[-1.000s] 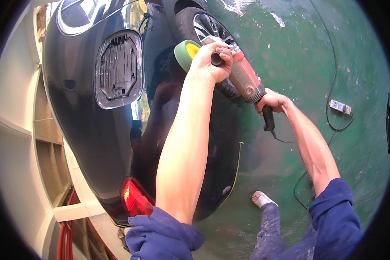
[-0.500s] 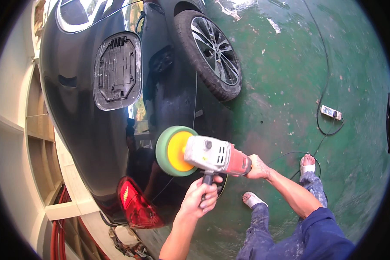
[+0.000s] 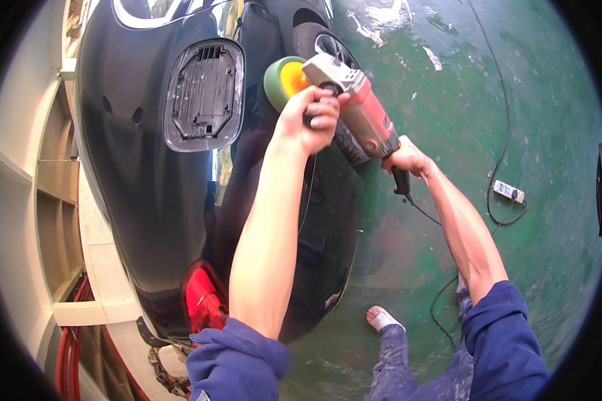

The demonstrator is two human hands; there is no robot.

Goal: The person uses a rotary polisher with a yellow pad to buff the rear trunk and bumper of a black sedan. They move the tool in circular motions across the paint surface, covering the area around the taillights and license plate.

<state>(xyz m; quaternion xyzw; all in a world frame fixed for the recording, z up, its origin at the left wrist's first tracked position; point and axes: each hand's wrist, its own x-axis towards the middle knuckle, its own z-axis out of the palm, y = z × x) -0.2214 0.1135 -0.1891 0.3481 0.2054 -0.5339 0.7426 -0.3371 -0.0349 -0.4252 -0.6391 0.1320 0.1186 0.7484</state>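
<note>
My two hands hold a red and grey power polisher [image 3: 366,110] over the side of a black car [image 3: 147,200]. The polisher's round green pad [image 3: 275,83], with its yellow backing, is up against the body panel near the rear wheel [image 3: 309,39]. My left hand [image 3: 309,123] is wrapped round the black side handle close to the head. At the rear end of the tool, my right hand [image 3: 408,158] grips the body above the black trigger handle [image 3: 400,182]. Whether the pad spins cannot be told.
An open charge-port recess [image 3: 204,97] lies left of the pad. The red tail light [image 3: 204,294] is partly behind my left arm. A cord [image 3: 504,120] and a white power strip [image 3: 509,192] lie on the green floor [image 3: 461,220]. Pale shelving [image 3: 57,220] stands at left.
Both hands have carried the polisher forward along the car, from near the tail light to beside the charge-port recess and rear wheel. My arms are stretched farther out.
</note>
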